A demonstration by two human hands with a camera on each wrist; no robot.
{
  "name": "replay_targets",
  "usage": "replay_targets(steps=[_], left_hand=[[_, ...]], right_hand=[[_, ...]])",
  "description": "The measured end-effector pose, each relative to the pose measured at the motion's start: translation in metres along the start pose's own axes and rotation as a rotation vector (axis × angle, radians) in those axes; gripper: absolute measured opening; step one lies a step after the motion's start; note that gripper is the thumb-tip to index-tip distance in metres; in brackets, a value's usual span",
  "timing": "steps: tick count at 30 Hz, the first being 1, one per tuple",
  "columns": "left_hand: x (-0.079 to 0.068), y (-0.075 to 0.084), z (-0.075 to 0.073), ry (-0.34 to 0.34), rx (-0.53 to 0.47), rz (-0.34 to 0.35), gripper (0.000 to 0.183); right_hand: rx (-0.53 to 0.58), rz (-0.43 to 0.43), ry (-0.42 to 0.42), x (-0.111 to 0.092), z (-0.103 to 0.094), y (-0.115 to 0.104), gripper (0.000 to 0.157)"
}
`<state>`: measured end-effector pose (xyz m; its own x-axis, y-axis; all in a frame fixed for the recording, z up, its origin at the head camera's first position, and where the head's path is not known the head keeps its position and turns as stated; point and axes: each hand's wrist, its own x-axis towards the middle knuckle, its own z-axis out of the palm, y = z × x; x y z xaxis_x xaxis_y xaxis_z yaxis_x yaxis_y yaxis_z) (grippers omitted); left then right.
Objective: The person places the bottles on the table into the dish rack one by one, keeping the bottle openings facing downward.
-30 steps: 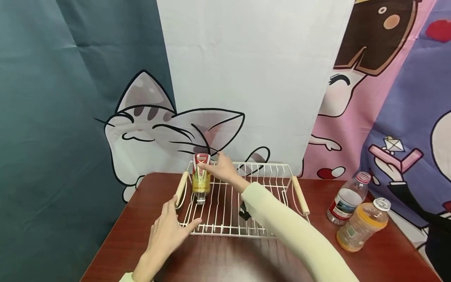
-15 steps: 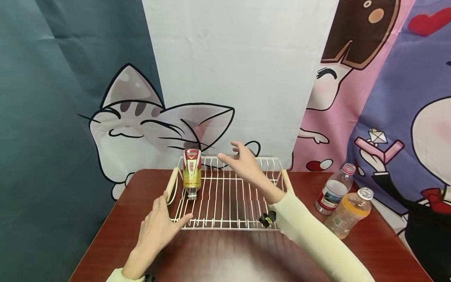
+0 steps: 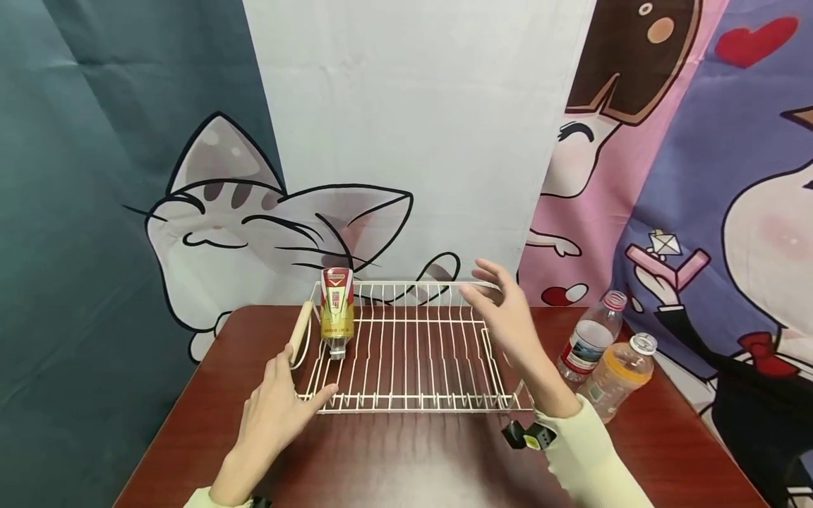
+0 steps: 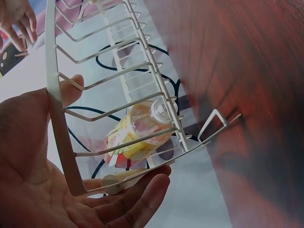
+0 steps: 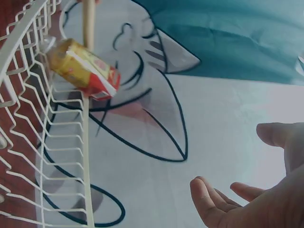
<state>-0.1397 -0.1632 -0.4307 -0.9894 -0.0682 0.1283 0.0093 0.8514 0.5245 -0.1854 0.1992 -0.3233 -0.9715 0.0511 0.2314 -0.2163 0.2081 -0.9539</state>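
A white wire rack [image 3: 406, 403] with light wooden handles stands on the table. An upturned plastic bottle [image 3: 337, 310] with a red and yellow label leans neck-down in the rack's left end, between the wires. My left hand [image 3: 272, 409] holds the rack's near left corner. In the left wrist view, that thumb lies over the front rim and the fingers curl round the side by the wooden handle [image 4: 124, 179]. Nothing is in my right hand [image 3: 508, 317], raised over the rack's right end with fingers loosely spread. It overlaps the right handle in the head view.
Two more plastic bottles stand upright on the right: one with a red cap [image 3: 591, 339] and one with an orange band and pale cap [image 3: 617, 377]. A cloth backdrop [image 3: 406, 141] with cartoon figures hangs behind the dark red table [image 3: 381, 466].
My right hand has let go of the upturned bottle and moved right, away from it. The bottle stays in the rack. My left hand keeps its place at the corner while the head view shifts right.
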Motion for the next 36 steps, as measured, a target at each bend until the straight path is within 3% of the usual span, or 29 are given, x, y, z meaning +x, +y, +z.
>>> replay_targets(steps=[5, 11, 20, 26, 36], left_hand=[[0.004, 0.0, -0.003, 0.0, 0.011, 0.012, 0.117], [0.004, 0.001, -0.002, -0.004, 0.01, 0.008, 0.117], [0.002, -0.002, -0.001, 0.004, -0.008, -0.001, 0.117], [0.005, -0.002, -0.003, 0.022, -0.02, -0.001, 0.114], [0.005, -0.003, 0.001, 0.008, -0.02, -0.005, 0.114]], right_hand=[[0.079, -0.022, 0.11, -0.018, -0.01, 0.005, 0.056], [0.102, -0.114, 0.204, -0.04, -0.022, 0.01, 0.051], [0.288, -0.228, 0.317, -0.066, -0.038, 0.02, 0.05], [0.373, -0.292, 0.387, -0.074, -0.052, 0.024, 0.051], [0.457, -0.493, 0.554, -0.081, -0.083, 0.037, 0.06]])
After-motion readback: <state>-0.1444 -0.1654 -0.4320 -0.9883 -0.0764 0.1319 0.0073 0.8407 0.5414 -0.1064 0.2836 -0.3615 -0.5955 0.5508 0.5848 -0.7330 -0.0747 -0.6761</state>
